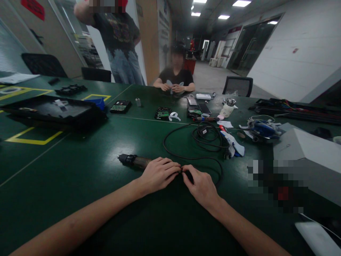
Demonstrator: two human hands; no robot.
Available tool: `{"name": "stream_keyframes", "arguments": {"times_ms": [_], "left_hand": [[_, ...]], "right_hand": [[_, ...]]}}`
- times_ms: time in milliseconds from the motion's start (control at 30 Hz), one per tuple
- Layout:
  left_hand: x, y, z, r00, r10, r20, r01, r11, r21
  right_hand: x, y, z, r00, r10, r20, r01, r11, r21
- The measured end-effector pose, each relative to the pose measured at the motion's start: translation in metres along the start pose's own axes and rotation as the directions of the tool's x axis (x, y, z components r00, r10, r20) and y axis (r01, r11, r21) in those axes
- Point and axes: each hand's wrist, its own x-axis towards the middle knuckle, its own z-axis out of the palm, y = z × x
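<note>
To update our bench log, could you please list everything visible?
Table: 1, green, foreground.
Power tool: 1, brown-black, under left hand.
Cable: 1, black, coiled beyond right hand.
Glove: at least 1, blue-white, beside cable.
Tray: 1, black, left.
Container: 1, blue, beside tray.
Tape: several, yellow, left.
Circuit-board parts: at least 3, black-green, mid-table.
Cylinder: 1, silver, mid-table.
Box: 1, white, right.
Chairs: 3, black, far side.
People: 2, dark tops, beyond table.
Other items: uncounted, mixed colours, mostly right.
Left hand: 1, bare, on power tool.
Right hand: 1, bare, beside left hand.
</note>
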Motion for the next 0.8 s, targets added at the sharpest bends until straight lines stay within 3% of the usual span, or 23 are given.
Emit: {"name": "stream_keyframes", "arguments": {"times_ms": [133, 300, 467, 667, 800], "left_hand": [[0.0011, 0.0019, 0.0011, 0.995, -0.098, -0.02, 0.099, 0.995, 0.02], [0.0002, 0.0011, -0.0016, 1.0, 0.004, 0.004, -0.004, 1.0, -0.02], [0.0009, 0.001, 0.0001, 0.995, -0.1, -0.011, 0.1, 0.995, -0.009], [0.0004, 0.001, -0.001, 1.0, -0.012, 0.02, 0.013, 1.0, -0.008], [0.0021, 0.002, -0.0016, 0.996, -0.095, 0.002, 0.095, 0.995, 0.029]], "right_hand": [[-0.0001, 0.0002, 0.0016, 1.0, 0.003, 0.004, -0.003, 1.0, 0.002], [-0.0001, -0.0001, 0.0006, 1.0, 0.018, 0.015, -0.018, 1.0, -0.012], [-0.0003, -0.0007, -0.0011, 1.0, 0.005, 0.015, -0.005, 1.0, 0.001], [-0.0003, 0.0003, 0.0015, 1.0, 0.009, -0.003, -0.009, 1.0, -0.006], [0.0001, 0.0008, 0.0009, 1.0, 0.003, 0.006, -0.003, 1.0, 0.006]]}}
